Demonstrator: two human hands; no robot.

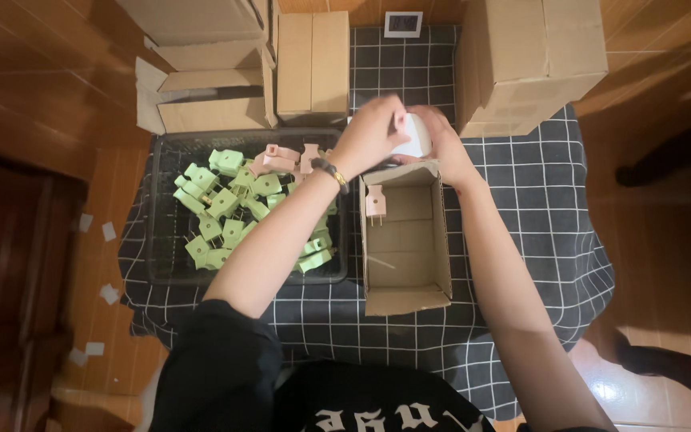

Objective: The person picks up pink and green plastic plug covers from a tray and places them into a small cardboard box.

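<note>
Here the left hand (pixel 373 132) and right hand (pixel 445 140) are pinching a white roll (pixel 417 136) together above the open carton's (pixel 405 292) far edge, on the checked cloth (pixel 521 216).

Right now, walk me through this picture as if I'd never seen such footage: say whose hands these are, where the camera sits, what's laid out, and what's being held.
There is one picture, taken by a camera worn on a person's head and looking down, so the two bare arms reaching away from the bottom edge are that person's own. The left hand, with a bracelet on its wrist, and the right hand meet over a small white object; both hold it, and what it is cannot be told. Below them stands an open cardboard box with one pink plug inside. To its left, a dark tray holds a heap of green plugs and a few more pink ones at the far side. Everything rests on a black checked cloth. Larger cardboard boxes stand at the far edge.
</note>
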